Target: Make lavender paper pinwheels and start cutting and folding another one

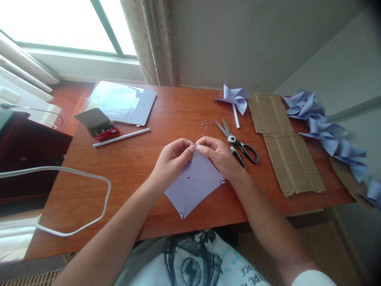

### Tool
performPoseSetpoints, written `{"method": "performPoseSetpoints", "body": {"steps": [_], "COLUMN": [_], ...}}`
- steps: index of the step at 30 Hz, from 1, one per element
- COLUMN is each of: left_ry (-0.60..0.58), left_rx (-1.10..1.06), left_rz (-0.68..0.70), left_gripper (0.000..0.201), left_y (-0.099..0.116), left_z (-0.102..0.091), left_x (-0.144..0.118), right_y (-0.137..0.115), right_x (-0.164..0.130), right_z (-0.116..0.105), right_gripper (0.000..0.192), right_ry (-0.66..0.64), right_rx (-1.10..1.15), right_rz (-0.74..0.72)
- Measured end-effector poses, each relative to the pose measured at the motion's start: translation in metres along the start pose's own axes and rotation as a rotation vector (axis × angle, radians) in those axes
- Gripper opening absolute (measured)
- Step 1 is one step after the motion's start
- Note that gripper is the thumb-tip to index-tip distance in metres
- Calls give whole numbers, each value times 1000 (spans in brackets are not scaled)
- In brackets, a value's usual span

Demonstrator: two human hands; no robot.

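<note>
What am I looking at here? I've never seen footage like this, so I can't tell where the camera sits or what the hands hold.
One camera, worn on a person's head, looks down at their own bare hands. The left hand and right hand pinch the top corner of a lilac paper square lying on a wooden table. Nearby lie scissors, tiny beads, a finished paper pinwheel, cardboard, a white stick and an open box of pins.

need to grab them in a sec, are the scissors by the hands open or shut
Open. The scissors lie flat on the table beside the right hand, their two blades spread in a V pointing away from the black handles.
</note>
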State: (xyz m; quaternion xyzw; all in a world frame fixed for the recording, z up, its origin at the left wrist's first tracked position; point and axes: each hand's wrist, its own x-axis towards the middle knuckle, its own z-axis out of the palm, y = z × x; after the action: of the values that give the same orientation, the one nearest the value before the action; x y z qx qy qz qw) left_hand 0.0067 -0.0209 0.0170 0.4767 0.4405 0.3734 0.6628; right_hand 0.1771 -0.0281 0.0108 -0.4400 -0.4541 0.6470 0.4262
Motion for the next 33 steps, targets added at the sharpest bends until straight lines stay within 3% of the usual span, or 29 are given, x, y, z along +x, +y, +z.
{"method": "performPoseSetpoints", "body": {"steps": [6, 12, 21, 27, 33], "left_ry": [23, 66, 356, 423, 279], "left_rx": [123, 294, 216, 2, -287], "left_rz": [119, 266, 360, 260, 31], "left_gripper": [30, 22, 19, 25, 42], "left_y": [-7, -12, 1, 8, 8], "left_z": [-3, -6, -25, -42, -42], "left_x": [4, 6, 14, 19, 20], "right_y": [2, 3, 2, 5, 5], "right_x": [2, 4, 6, 9, 12], "right_z": [0, 1, -11, -19, -23], "right_gripper": [21, 23, 23, 27, 29], "right_ry": [9, 97, 243, 336, 440], "right_rx": [-49, -230, -97, -48, 43], "right_rz": [-31, -163, -141, -145, -138]}}
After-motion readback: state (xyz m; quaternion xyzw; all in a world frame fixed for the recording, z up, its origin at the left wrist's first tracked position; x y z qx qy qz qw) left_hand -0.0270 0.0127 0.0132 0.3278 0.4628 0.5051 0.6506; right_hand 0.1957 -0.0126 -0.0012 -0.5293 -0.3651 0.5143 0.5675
